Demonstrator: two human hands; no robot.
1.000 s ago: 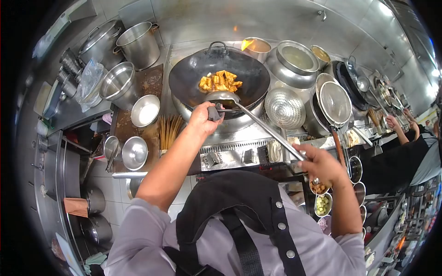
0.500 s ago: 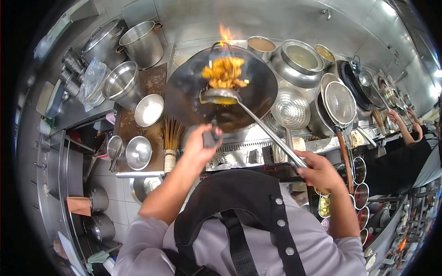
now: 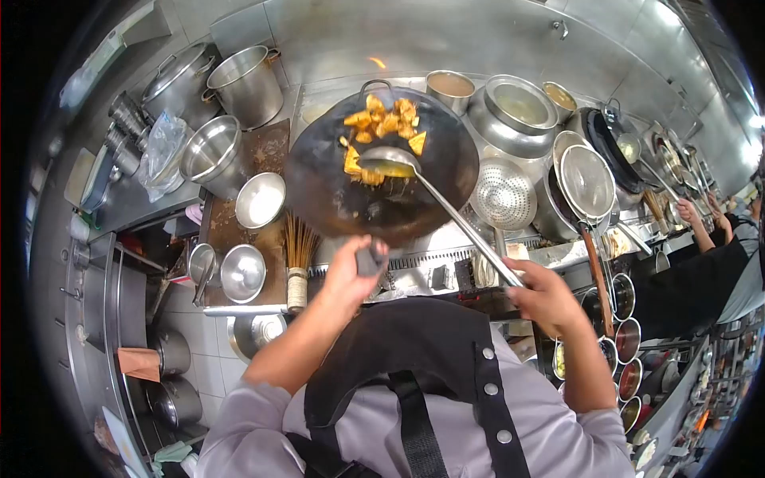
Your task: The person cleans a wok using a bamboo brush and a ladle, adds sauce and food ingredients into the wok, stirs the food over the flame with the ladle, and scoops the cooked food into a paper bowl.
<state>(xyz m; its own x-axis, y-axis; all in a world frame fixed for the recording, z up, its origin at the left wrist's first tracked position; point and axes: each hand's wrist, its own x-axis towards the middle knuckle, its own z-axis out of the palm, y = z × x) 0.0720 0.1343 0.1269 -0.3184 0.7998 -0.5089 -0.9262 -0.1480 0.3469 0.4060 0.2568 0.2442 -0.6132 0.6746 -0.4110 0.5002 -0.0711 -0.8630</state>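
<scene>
My left hand (image 3: 351,269) is closed around the near handle of a large black wok (image 3: 323,163), with something grey, perhaps a cloth or grip, showing at the fingers. My right hand (image 3: 548,296) grips the end of a long metal ladle (image 3: 460,216). Over the middle of the wok hangs the ladle's bowl, with some yellow-orange liquid or food by its lower edge. Golden-brown food chunks (image 3: 387,119) lie scattered or airborne toward the wok's far side; which of the two I cannot tell for each piece.
A perforated strainer (image 3: 504,193) sits right of the wok, before a wide metal pot (image 3: 510,123). To the left are a bamboo brush (image 3: 298,255), a steel bowl (image 3: 260,199) and tall stockpots (image 3: 247,88). A co-worker's hand (image 3: 687,210) appears at far right.
The food chunks have spread apart from a tight clump, some dropping near the ladle's bowl. The flame behind the wok has shrunk. My right hand and the ladle have shifted slightly left.
</scene>
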